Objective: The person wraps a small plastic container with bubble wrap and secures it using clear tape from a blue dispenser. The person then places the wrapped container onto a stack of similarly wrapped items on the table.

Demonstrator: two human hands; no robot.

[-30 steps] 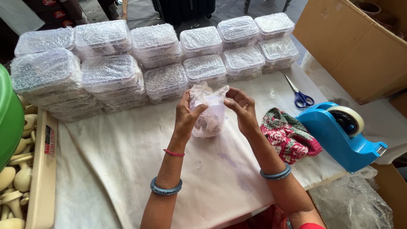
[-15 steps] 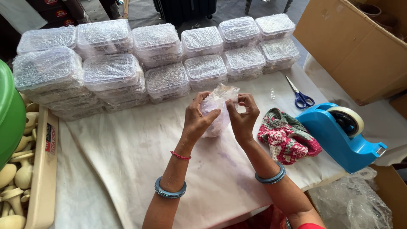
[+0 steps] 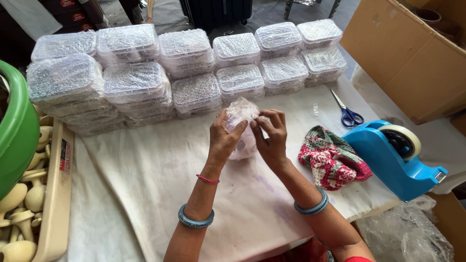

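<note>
While both hands worked above the white cloth-covered desk [image 3: 160,170], the step in hand looked like wrapping: a small pale object bundled in clear bubble wrap [image 3: 241,127] was held upright between them, raised just off the desk. The left hand [image 3: 224,138] was curled around the bundle's near side, thumb and fingers closed on it. The right hand [image 3: 270,138] touched its right edge, fingertips pinched on a fold of the wrap. Finishing the wrap would likely call for pressing that loose fold flat and fastening it; the blue tape dispenser [image 3: 394,157] stood well to the right, beyond a red and green crocheted cloth [image 3: 331,157]. Stacked clear lidded plastic boxes [image 3: 184,68] lined the desk's far side, with blue-handled scissors [image 3: 347,112] nearby.
</note>
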